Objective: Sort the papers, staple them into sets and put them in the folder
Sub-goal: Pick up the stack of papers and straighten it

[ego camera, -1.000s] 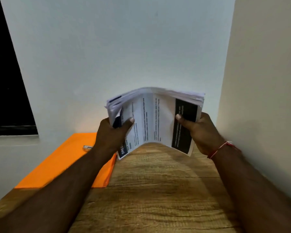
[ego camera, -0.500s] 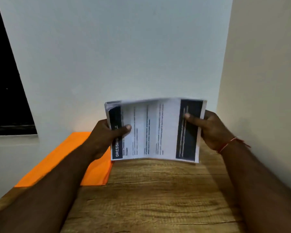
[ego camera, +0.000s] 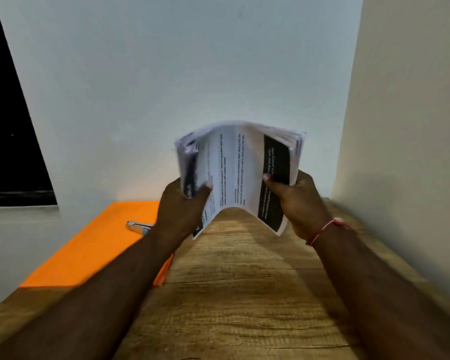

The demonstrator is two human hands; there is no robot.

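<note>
A thick stack of printed papers [ego camera: 235,167] with black bands along two edges is held up above the wooden table [ego camera: 244,294], bowed into an arch. My left hand [ego camera: 178,206] grips its left edge, thumb on the front sheet. My right hand [ego camera: 299,201] grips the right edge, thumb pressed on the black band. An orange folder [ego camera: 89,250] lies flat on the table at the left. A small silver and blue stapler [ego camera: 138,226] rests on the folder, partly hidden behind my left wrist.
A white wall stands straight ahead and a cream wall closes the right side along the table. A dark window [ego camera: 8,126] is at the far left. A red thread band circles my right wrist [ego camera: 325,228].
The stack was held flat facing me half a second ago; now my hands have pushed its edges together and it bows upward. The stapler shows again beside my left wrist.
</note>
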